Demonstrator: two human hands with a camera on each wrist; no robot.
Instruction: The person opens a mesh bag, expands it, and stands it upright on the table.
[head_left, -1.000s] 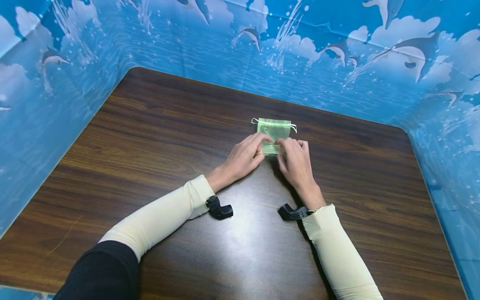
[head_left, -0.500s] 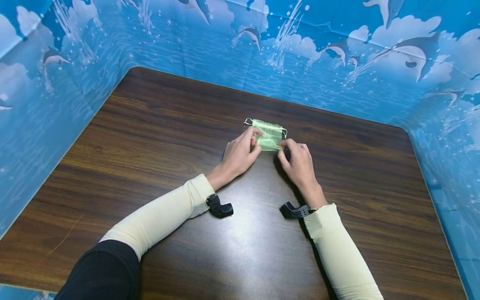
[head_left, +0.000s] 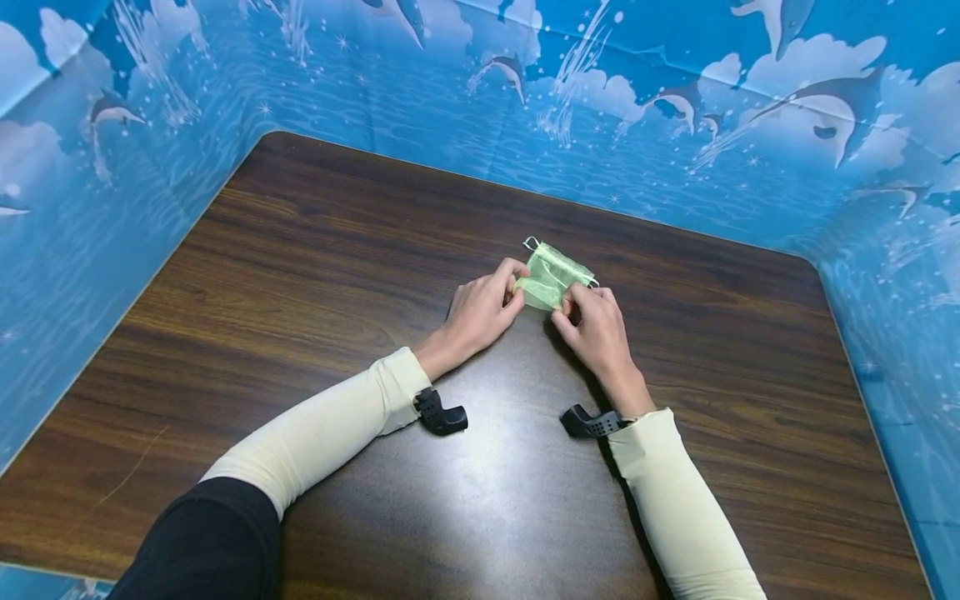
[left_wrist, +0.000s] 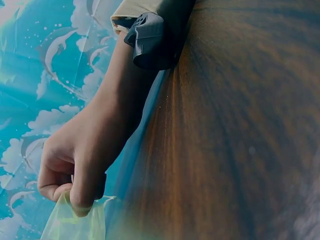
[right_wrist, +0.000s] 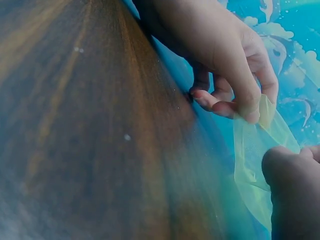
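Note:
A small sheer light-green drawstring pouch (head_left: 553, 273) is held up between both hands, tilted, with thin white cord loops at its two upper corners. My left hand (head_left: 483, 307) pinches its left edge between thumb and index finger; the right wrist view shows this left hand (right_wrist: 225, 65) with the other fingers curled beneath. On the opposite side, my right hand (head_left: 596, 329) pinches the pouch's lower right part. The left wrist view shows that right hand (left_wrist: 82, 150) gripping the pouch (left_wrist: 75, 225) from above. Nothing can be made out inside the pouch.
A dark wood-grain table (head_left: 337, 250) lies beneath the hands. Blue cloth (head_left: 450, 108) printed with dolphins stands along its back and sides. Each wrist wears a black camera mount (head_left: 441, 414) over a pale sleeve (head_left: 322, 437).
Earlier the pouch sat squarer to the hands; it swung left, then back right, and now tilts down to the right. The left fingers now pinch its edge. Both forearms have barely moved.

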